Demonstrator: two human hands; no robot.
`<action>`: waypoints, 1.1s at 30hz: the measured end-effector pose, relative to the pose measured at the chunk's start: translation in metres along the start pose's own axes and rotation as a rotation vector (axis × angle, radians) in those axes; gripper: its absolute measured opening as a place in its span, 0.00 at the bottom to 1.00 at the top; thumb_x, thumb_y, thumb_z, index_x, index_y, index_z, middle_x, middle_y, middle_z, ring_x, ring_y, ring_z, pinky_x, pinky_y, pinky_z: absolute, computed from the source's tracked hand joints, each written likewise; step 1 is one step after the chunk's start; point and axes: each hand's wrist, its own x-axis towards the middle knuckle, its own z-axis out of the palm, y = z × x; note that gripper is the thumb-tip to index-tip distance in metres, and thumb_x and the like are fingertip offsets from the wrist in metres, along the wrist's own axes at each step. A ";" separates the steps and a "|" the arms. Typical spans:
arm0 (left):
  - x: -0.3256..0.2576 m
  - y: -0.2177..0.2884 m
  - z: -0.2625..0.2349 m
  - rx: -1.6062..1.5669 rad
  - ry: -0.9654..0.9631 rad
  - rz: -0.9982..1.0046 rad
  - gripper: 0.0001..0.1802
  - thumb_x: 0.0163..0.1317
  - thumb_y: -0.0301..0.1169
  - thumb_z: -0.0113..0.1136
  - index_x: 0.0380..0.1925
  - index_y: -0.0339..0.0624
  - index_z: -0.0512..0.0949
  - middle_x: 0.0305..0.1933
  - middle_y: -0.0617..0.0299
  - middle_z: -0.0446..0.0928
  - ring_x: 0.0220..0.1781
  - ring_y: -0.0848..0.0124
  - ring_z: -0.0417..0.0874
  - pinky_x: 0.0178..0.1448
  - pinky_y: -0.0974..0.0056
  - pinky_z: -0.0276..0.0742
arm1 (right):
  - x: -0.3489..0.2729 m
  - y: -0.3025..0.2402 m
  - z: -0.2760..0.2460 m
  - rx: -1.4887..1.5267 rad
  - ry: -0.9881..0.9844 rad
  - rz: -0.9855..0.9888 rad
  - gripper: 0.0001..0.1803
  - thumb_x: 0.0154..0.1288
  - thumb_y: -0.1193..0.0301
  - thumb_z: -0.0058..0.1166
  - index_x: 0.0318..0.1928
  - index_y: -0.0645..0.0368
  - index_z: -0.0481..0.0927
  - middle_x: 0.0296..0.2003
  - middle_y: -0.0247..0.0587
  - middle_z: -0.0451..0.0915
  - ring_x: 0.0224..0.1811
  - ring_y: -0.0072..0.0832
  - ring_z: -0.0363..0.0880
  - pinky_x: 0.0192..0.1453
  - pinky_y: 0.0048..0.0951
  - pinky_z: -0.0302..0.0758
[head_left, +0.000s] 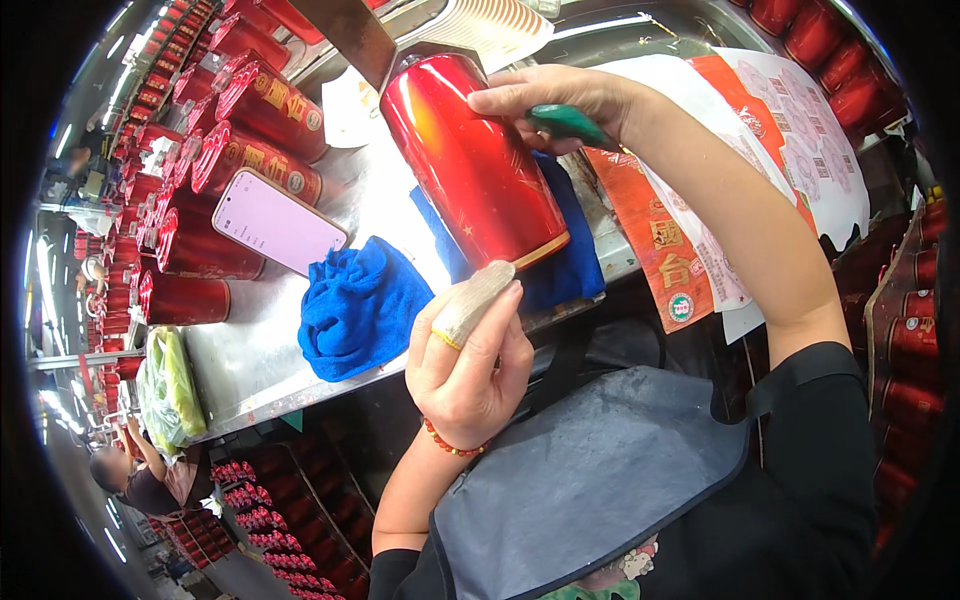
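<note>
A glossy red bottle-like cylinder (pixel 470 150) leans over the bench above a folded blue cloth (pixel 570 250), its gold-rimmed end toward me. My left hand (pixel 470 365) is curled at that rim, and a finger wearing a pale fabric finger sleeve (pixel 475 305) touches the edge. On the far end rest the stretched fingers of my right hand (pixel 580 100). The same hand keeps a green handle-like tool (pixel 570 123) tucked under its palm; its working end cannot be made out. The cylinder's other end meets a dark angular metal piece (pixel 440 50).
A crumpled blue cloth (pixel 360 310) and a lit phone (pixel 278 222) lie left on the metal bench (pixel 270 375). Several labelled red cylinders (pixel 260 170) stand behind them. Red and white printed sheets (pixel 665 245) spread to the right. A co-worker (pixel 140 475) is far left.
</note>
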 end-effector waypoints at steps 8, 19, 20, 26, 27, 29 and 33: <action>0.012 0.005 -0.004 0.008 -0.053 0.036 0.17 0.49 0.16 0.67 0.42 0.36 0.87 0.46 0.52 0.86 0.44 0.57 0.86 0.50 0.61 0.83 | -0.014 -0.058 0.036 -0.760 0.310 0.003 0.56 0.50 0.26 0.62 0.60 0.66 0.77 0.52 0.55 0.84 0.53 0.38 0.86 0.58 0.30 0.79; 0.000 -0.012 0.020 -0.193 -0.053 -0.455 0.44 0.58 0.32 0.75 0.72 0.33 0.63 0.71 0.44 0.66 0.70 0.51 0.69 0.72 0.54 0.67 | -0.025 -0.008 0.036 -0.135 0.187 -0.178 0.55 0.51 0.33 0.69 0.65 0.66 0.73 0.49 0.51 0.84 0.46 0.28 0.85 0.48 0.25 0.82; -0.005 -0.016 0.021 -0.278 -0.031 -0.502 0.43 0.60 0.32 0.73 0.72 0.33 0.63 0.71 0.44 0.66 0.70 0.50 0.69 0.73 0.54 0.66 | -0.033 -0.016 0.040 -0.168 0.219 -0.135 0.56 0.52 0.35 0.70 0.66 0.71 0.71 0.56 0.60 0.80 0.57 0.38 0.82 0.62 0.33 0.77; -0.018 -0.029 0.016 -0.184 -0.160 -0.444 0.36 0.67 0.32 0.65 0.72 0.34 0.64 0.73 0.43 0.65 0.72 0.49 0.66 0.75 0.52 0.59 | -0.062 -0.005 0.025 -0.133 0.131 -0.150 0.42 0.68 0.50 0.64 0.72 0.64 0.67 0.51 0.42 0.81 0.49 0.22 0.79 0.47 0.22 0.76; -0.017 -0.027 0.014 -0.139 -0.172 -0.428 0.36 0.67 0.33 0.65 0.73 0.35 0.64 0.73 0.43 0.64 0.73 0.49 0.65 0.76 0.51 0.57 | -0.067 -0.001 0.029 -0.063 0.098 -0.115 0.41 0.68 0.53 0.65 0.72 0.66 0.66 0.49 0.39 0.81 0.46 0.19 0.78 0.45 0.21 0.75; -0.008 -0.024 0.010 -0.035 -0.220 -0.377 0.41 0.63 0.34 0.70 0.73 0.34 0.63 0.75 0.42 0.63 0.74 0.49 0.62 0.77 0.51 0.52 | -0.084 0.005 0.041 0.064 0.078 -0.040 0.42 0.66 0.61 0.68 0.72 0.70 0.64 0.44 0.36 0.79 0.41 0.16 0.77 0.43 0.17 0.73; 0.005 -0.011 0.006 -0.038 -0.150 -0.356 0.51 0.54 0.33 0.77 0.75 0.31 0.59 0.74 0.44 0.64 0.72 0.49 0.64 0.76 0.52 0.53 | -0.101 0.011 0.063 0.182 0.124 0.003 0.42 0.60 0.75 0.72 0.71 0.70 0.64 0.38 0.29 0.71 0.37 0.12 0.74 0.41 0.14 0.72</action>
